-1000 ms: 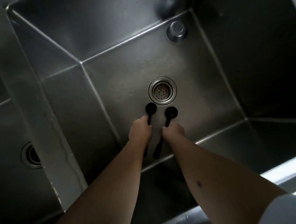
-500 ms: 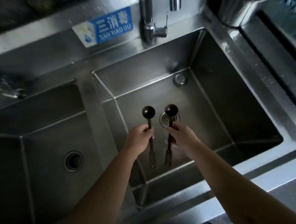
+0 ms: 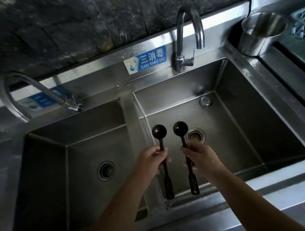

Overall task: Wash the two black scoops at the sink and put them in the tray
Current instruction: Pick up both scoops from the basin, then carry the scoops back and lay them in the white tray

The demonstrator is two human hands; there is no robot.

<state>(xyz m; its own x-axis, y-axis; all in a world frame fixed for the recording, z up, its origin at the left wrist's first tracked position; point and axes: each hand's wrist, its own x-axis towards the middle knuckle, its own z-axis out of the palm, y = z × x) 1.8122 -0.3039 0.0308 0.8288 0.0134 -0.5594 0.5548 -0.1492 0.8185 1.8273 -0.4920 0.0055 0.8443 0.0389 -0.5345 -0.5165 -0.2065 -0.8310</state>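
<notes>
I hold two black scoops upright over the right sink basin (image 3: 257, 126), round bowls pointing away from me. My left hand (image 3: 151, 160) grips the handle of the left scoop (image 3: 159, 131). My right hand (image 3: 199, 157) grips the handle of the right scoop (image 3: 180, 127), beside the drain (image 3: 195, 136). Both perforated handle ends hang below my fists. The chrome tap (image 3: 187, 31) stands behind the basin; no water runs from it. A blue lattice tray (image 3: 302, 27) shows at the far right edge.
A second basin (image 3: 61, 166) with its own drain lies to the left, with a bent tap (image 3: 29, 88) above it. A steel cup (image 3: 261, 33) stands on the counter at the back right. A blue sign (image 3: 146, 60) is on the steel backsplash.
The scoops and both hands have come up from the basin floor near the drain. My view has pulled back and up, so the taps, backsplash and cup now show.
</notes>
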